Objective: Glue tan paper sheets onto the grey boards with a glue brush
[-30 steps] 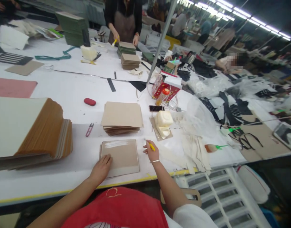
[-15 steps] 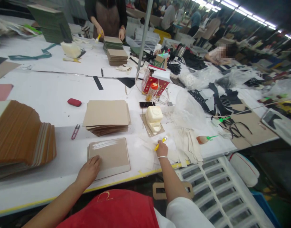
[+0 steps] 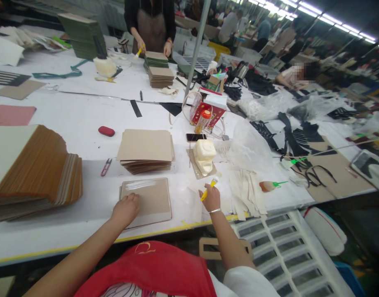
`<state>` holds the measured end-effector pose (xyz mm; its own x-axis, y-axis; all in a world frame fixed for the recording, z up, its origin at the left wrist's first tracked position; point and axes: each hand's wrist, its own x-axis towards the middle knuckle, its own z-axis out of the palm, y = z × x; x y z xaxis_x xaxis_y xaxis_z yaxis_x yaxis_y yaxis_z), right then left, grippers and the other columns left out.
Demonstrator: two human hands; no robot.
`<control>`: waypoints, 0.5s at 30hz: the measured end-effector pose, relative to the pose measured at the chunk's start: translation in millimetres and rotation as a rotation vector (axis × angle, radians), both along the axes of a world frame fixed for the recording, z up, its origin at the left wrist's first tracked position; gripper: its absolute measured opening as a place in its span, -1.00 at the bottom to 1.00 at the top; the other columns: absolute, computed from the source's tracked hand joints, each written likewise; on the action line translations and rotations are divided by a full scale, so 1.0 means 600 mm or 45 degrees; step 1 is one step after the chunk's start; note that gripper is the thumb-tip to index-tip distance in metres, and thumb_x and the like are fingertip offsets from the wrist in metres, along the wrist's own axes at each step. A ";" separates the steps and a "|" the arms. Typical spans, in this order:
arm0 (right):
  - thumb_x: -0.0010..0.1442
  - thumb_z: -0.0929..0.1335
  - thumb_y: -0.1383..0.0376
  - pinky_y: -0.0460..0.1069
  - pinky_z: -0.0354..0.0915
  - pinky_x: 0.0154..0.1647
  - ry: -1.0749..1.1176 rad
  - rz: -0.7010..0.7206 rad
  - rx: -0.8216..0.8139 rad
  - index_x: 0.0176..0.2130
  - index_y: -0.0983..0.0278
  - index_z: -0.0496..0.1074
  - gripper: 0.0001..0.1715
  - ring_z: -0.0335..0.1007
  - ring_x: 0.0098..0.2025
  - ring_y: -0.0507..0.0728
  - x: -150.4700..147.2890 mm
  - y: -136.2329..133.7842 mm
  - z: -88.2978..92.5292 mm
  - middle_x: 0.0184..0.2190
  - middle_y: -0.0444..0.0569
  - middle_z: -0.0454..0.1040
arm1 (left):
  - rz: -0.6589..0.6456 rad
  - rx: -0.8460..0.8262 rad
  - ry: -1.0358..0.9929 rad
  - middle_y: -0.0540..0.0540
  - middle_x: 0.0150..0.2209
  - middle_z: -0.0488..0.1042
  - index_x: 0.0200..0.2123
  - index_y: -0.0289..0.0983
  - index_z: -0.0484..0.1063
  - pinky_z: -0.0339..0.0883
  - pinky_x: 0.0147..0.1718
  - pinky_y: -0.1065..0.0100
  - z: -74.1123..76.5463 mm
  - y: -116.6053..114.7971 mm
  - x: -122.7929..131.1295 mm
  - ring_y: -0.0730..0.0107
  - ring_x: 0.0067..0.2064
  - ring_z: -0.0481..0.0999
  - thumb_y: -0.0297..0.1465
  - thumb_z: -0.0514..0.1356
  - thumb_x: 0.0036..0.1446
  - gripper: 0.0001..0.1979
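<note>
Workpiece: tan board (image 3: 154, 202), flat on the worktable (image 3: 95, 194), just inside the yellow-trimmed front edge. Corners rounded; pale streaks along the far edge of the board; another layer slightly exposed beneath its left edge.

Left hand (image 3: 125, 210): on the left part of the tan board, fingers extended and close together, palm downward. Not closed around anything; contact on the upper surface only, with most of the board uncovered to the right of the fingers.

Right hand (image 3: 212, 199): fingers wrapped around the handle of a yellow brush (image 3: 213, 184), with no visible gap in the grip. Bristle end tilted up and toward the far side of the worktable; handle end toward the tan board. Brush and hand beyond the right edge of the board, apart from it. Contact between right hand and worktable: cannot tell.

Surrounding items: directly behind the tan board, a stack of tan boards (image 3: 146, 145). Behind the right hand, a cream-coloured tub (image 3: 204, 150) on a small backing piece (image 3: 193, 162). To the right, near the front edge of the worktable, pale fabric strips (image 3: 248, 192), then a squeeze bottle (image 3: 267, 187) with green nozzle. Left of the stack, pink-handled snips (image 3: 106, 167); farther from the front edge, a red case (image 3: 106, 131).
</note>
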<state>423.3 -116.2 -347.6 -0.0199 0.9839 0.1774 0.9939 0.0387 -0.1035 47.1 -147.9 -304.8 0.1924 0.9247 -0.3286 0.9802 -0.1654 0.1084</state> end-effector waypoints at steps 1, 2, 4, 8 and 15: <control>0.07 0.26 0.16 0.00 0.03 -0.14 0.016 0.024 -0.010 -0.15 0.34 0.28 -0.62 0.17 -0.19 0.16 -0.009 -0.007 -0.004 -0.33 0.04 0.35 | -0.010 0.024 -0.060 -0.29 -0.02 0.28 -0.05 -0.38 0.25 0.21 -0.12 0.14 0.001 -0.003 0.002 0.11 -0.05 0.32 -0.38 0.05 0.04 -0.62; 0.07 0.27 0.18 0.00 0.04 -0.15 0.027 0.029 -0.034 -0.17 0.33 0.29 -0.65 0.18 -0.21 0.16 -0.018 -0.013 -0.008 -0.35 0.03 0.35 | -0.020 0.038 -0.129 -0.28 -0.01 0.27 -0.04 -0.37 0.25 0.20 -0.09 0.15 0.001 -0.006 0.004 0.12 -0.03 0.31 -0.37 0.05 0.05 -0.62; 0.08 0.24 0.27 -0.01 0.06 -0.21 0.056 -0.015 -0.098 -0.24 0.32 0.31 -0.78 0.21 -0.27 0.14 -0.036 -0.020 -0.014 -0.43 0.01 0.34 | -0.032 0.044 -0.301 -0.24 -0.02 0.29 -0.05 -0.33 0.26 0.18 -0.05 0.18 -0.003 -0.014 0.010 0.16 -0.01 0.29 -0.37 0.05 0.05 -0.64; 0.13 0.17 0.30 -0.07 0.10 -0.36 0.345 -0.004 -0.183 -0.27 0.30 0.27 -0.83 0.25 -0.42 0.08 -0.089 -0.025 0.006 -0.50 -0.07 0.32 | 0.079 -0.067 -0.797 -0.18 -0.07 0.31 -0.05 -0.28 0.26 0.24 -0.10 0.24 -0.007 -0.025 0.035 0.29 -0.13 0.37 -0.37 0.11 0.00 -0.62; 0.12 0.20 0.24 -0.11 0.16 -0.43 0.977 0.392 -0.349 -0.21 0.23 0.13 -0.80 0.22 -0.50 0.00 -0.219 -0.047 0.109 -0.50 -0.18 0.23 | 0.839 -0.751 -1.781 -0.22 -0.02 0.27 0.05 -0.20 0.14 0.27 -0.49 0.45 0.039 0.013 0.073 0.47 -0.33 0.41 -0.23 0.27 -0.15 -0.33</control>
